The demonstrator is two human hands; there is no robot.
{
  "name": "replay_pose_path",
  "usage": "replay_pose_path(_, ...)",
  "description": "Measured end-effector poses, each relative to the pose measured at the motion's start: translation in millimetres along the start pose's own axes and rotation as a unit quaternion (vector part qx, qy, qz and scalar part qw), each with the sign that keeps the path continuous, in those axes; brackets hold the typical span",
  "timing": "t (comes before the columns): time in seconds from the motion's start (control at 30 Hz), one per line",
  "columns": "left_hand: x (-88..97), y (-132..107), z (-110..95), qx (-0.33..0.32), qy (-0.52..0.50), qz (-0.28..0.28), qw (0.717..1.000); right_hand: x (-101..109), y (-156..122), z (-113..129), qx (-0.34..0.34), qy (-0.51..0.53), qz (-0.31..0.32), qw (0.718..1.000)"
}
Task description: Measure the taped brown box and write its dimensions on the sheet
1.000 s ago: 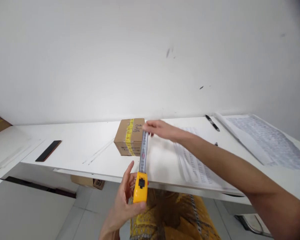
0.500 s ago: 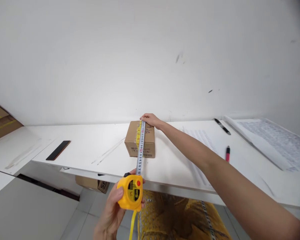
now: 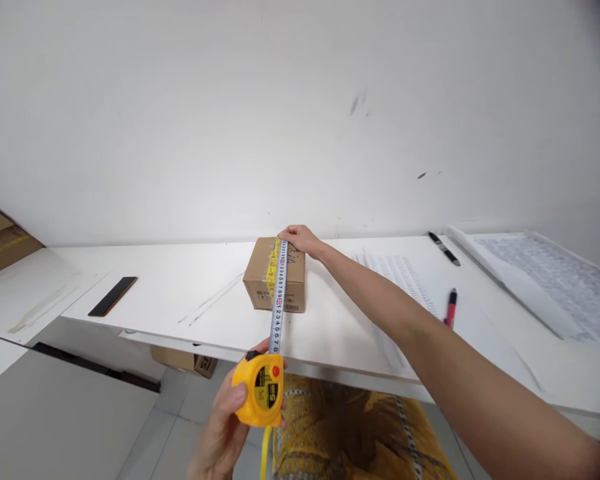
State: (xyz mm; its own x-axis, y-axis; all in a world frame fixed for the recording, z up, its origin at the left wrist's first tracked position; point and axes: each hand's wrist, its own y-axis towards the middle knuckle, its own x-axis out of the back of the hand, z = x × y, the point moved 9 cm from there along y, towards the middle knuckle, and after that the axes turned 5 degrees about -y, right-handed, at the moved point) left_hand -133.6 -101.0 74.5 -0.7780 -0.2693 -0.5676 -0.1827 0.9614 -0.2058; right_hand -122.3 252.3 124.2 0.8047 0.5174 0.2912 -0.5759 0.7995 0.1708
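Observation:
A small brown cardboard box [image 3: 260, 270] with yellow tape and handwriting on its top stands on the white shelf-like table [image 3: 165, 280]. My left hand [image 3: 226, 407] is wrapped round a yellow tape measure [image 3: 261, 390] in front of the table's near edge. Its pulled-out blade [image 3: 278, 287] runs across the top of the box to the far edge. There my right hand [image 3: 301, 239] pinches the blade's end against the box, its fingertips partly hidden. A yellow strap hangs below the tape measure's case.
To the left lies a flat black bar [image 3: 113, 297]; a larger carton [image 3: 5, 240] stands beyond it. On the right are printed sheets [image 3: 400, 280], a black marker [image 3: 444, 249], a red-and-black pen [image 3: 451, 308] and a stack of papers [image 3: 545, 287]. Another carton [image 3: 180, 360] sits below the table.
The view has shifted slightly. Both hands keep their hold on the tape measure and its blade, which still lies over the box.

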Motion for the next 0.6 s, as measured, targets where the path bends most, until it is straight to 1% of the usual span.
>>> replay_pose_path(0.07, 11.2, -0.9, -6.1, -0.012, 0.011, -0.010, 1.000, 4.1, 0.7, 2.7, 0.004, -0.006, -0.014, 1.000)
replay_pose_path(0.13, 25.7, -3.4, -22.1, -0.033, 0.011, -0.024, 0.999, 14.6, -2.0, 11.3, 0.017, -0.022, -0.032, 0.999)
replay_pose_path(0.23, 46.9, -7.5, -61.4, -0.077, -0.008, -0.039, 0.996, 38.4, -17.0, 36.1, 0.063, -0.046, -0.058, 0.995)
replay_pose_path(0.3, 56.9, -6.0, -89.2, -0.097, -0.009, -0.044, 0.994, 50.4, -34.5, 51.2, 0.082, -0.046, -0.053, 0.994)
replay_pose_path(0.33, 60.5, -2.9, -101.9, -0.105, -0.006, -0.047, 0.993, 52.8, -44.9, 55.9, 0.082, -0.041, -0.041, 0.995)
replay_pose_path(0.4, 64.8, 8.5, -123.8, -0.117, 0.005, -0.055, 0.992, 51.1, -68.4, 60.8, 0.070, -0.035, -0.008, 0.997)
replay_pose_path(0.47, 67.0, 25.6, -142.8, -0.135, 0.020, -0.063, 0.989, 45.3, -93.3, 61.8, 0.061, -0.032, 0.013, 0.998)
replay_pose_path(0.53, 69.4, 46.3, -159.1, -0.148, 0.035, -0.061, 0.986, 40.8, -115.7, 60.4, 0.061, -0.027, 0.016, 0.998)
replay_pose_path(0.6, 75.6, 68.8, -171.1, -0.137, 0.053, -0.055, 0.988, 41.5, -133.1, 57.6, 0.073, -0.016, -0.001, 0.997)
